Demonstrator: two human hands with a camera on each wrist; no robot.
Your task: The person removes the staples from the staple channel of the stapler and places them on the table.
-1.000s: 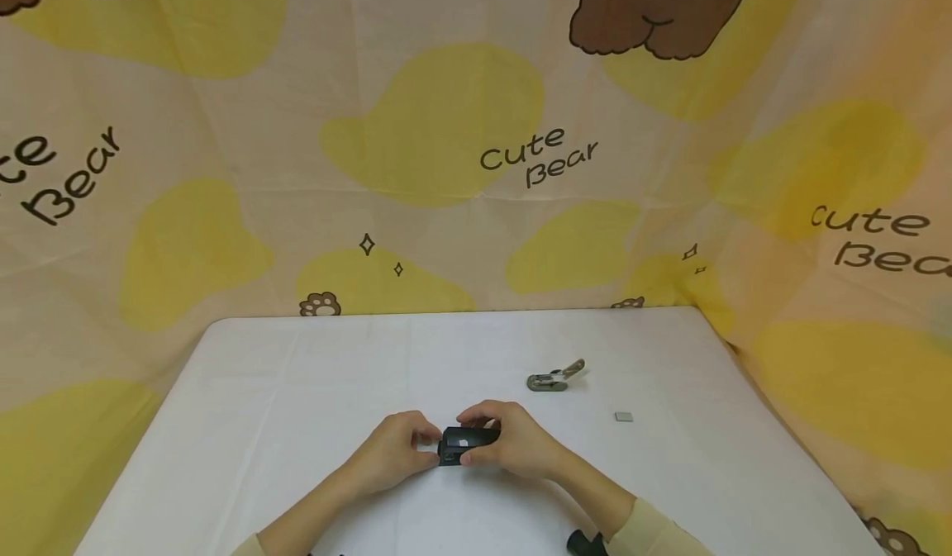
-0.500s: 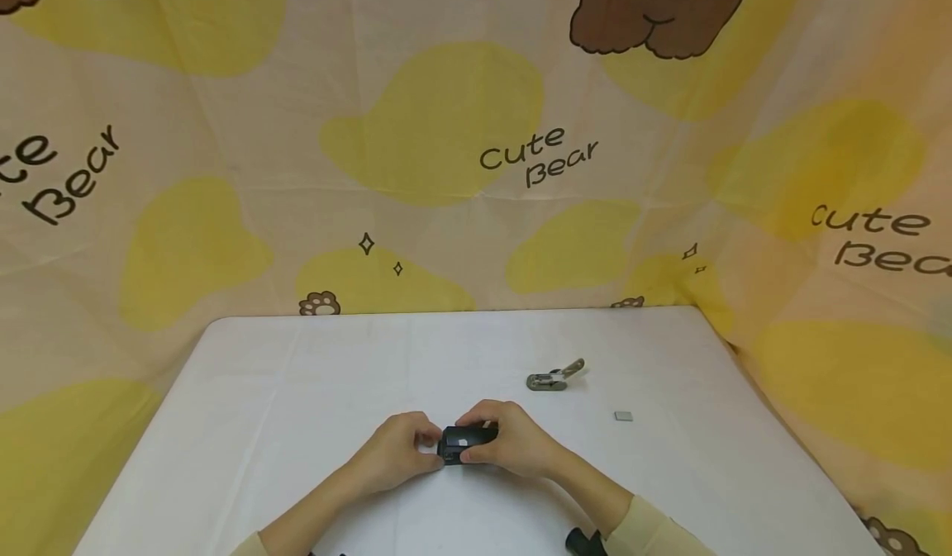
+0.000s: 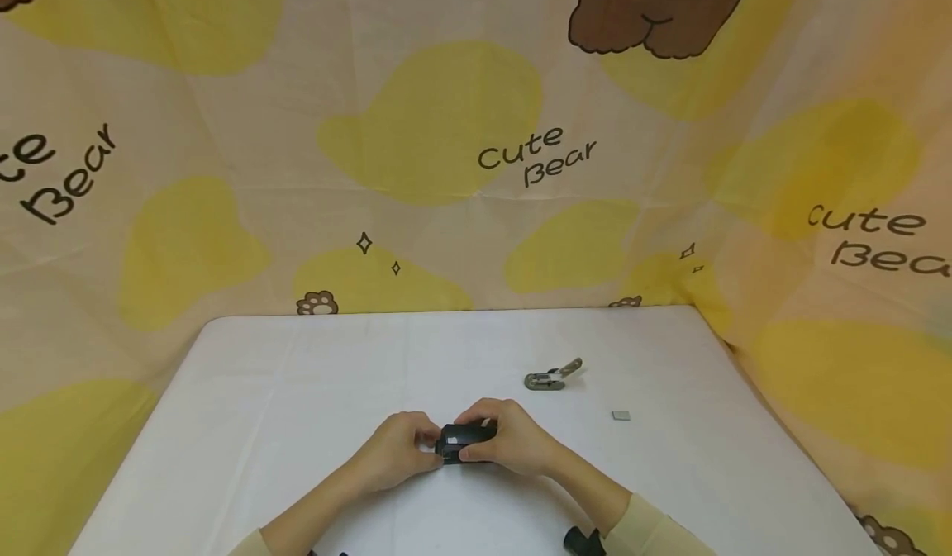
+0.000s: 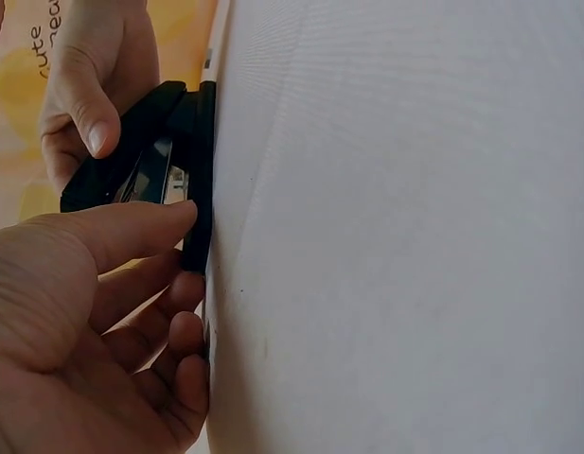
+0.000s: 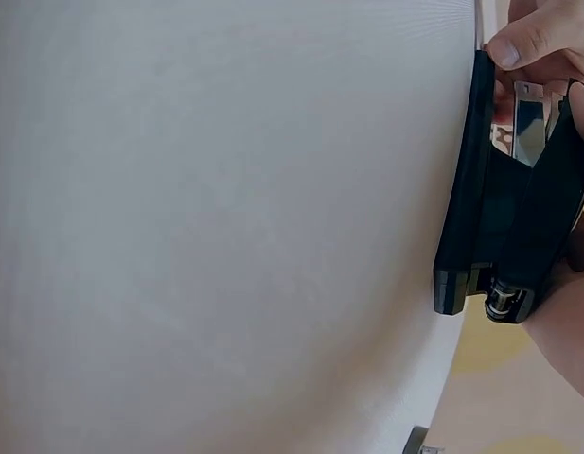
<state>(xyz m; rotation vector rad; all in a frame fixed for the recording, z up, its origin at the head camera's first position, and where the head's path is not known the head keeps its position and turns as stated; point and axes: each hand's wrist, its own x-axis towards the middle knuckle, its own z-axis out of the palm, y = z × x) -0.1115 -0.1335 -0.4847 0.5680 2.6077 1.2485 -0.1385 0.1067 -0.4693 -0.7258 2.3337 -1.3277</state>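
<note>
A black stapler (image 3: 467, 435) stands on the white table between my two hands, its top arm raised at an angle from the base. A metal staple rail (image 5: 529, 128) shows in the gap between arm and base. My left hand (image 3: 397, 454) pinches the front end of the base (image 4: 204, 180), thumb on top and fingers curled below. My right hand (image 3: 516, 440) grips the top arm (image 5: 547, 203) from the other side, with its thumb (image 4: 98, 132) pressed along it. Part of the arm is hidden by the right fingers.
Farther back on the white table (image 3: 335, 366) lies a small olive-green metal device (image 3: 546, 381) with a raised lever. A small flat grey block (image 3: 621, 415) sits to the right of it. A black cylindrical piece (image 3: 576, 541) shows beside my right sleeve.
The head view has shifted very slightly. Both hands keep their hold on the stapler in nearly the same place.
</note>
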